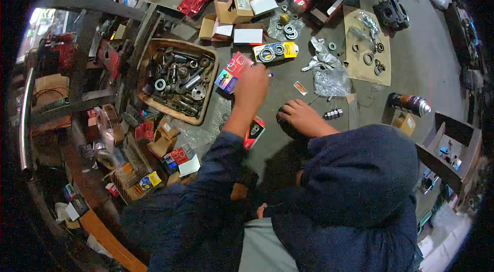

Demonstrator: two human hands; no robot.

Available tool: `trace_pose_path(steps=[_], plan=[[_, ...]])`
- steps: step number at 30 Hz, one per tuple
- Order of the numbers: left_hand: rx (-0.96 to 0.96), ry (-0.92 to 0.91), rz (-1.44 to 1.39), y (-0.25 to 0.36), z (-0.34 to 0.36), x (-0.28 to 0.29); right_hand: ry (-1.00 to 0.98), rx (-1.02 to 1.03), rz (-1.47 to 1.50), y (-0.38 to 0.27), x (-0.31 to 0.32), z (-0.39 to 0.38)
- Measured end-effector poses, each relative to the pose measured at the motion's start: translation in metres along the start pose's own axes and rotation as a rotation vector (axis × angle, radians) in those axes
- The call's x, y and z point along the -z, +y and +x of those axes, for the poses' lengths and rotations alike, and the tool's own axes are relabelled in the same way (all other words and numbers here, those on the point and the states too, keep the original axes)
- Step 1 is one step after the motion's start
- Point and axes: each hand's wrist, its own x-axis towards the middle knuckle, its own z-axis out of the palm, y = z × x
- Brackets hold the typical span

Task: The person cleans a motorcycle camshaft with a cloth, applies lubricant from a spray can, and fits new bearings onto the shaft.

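Note:
My left hand (252, 87) is closed over the right side of a red and blue cardboard box (231, 77) lying on the floor. From its fingers sticks the blue end of a slim pen (270, 75); the rest of the pen is hidden. My right hand (303, 118) is lower and further right, palm down, its fingers curled over something dark that they mostly hide. A shiny camshaft-like metal part (333, 113) lies just right of that hand. Above the left hand, bearings (267, 54) rest on a yellow and blue box (289, 51).
A wooden tray (212, 79) of greasy metal parts stands at the left. Opened cartons (234, 10) are grouped at the back. Rings lie on brown cardboard (368, 74) at the right, near a spray can (409, 103) and bubble wrap (332, 83). An engine casting (393, 14) sits further back.

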Motion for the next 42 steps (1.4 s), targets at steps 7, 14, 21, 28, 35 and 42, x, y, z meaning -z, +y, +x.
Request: trace_pose_path(steps=[7, 14, 21, 28, 35, 42], plan=[[-0.174, 0.279, 0.061, -0.007, 0.016, 0.003, 0.082, -0.113, 0.153, -0.001, -0.002, -0.016], [-0.198, 0.199, 0.110, -0.004, 0.037, -0.011, 0.243, -0.307, 0.524, -0.015, 0.017, -0.042], [-0.132, 0.212, 0.113, -0.009, 0.044, -0.016, 0.386, -0.403, 0.633, -0.018, 0.020, -0.052], [-0.187, 0.266, 0.058, -0.005, 0.041, -0.024, 0.383, -0.397, 0.696, -0.020, 0.012, -0.054], [-0.167, 0.248, 0.076, -0.016, 0.042, -0.019, 0.329, -0.390, 0.722, -0.025, -0.001, -0.047], [-0.130, 0.205, 0.061, -0.013, 0.043, -0.025, 0.407, -0.455, 0.761, -0.017, -0.002, -0.055]])
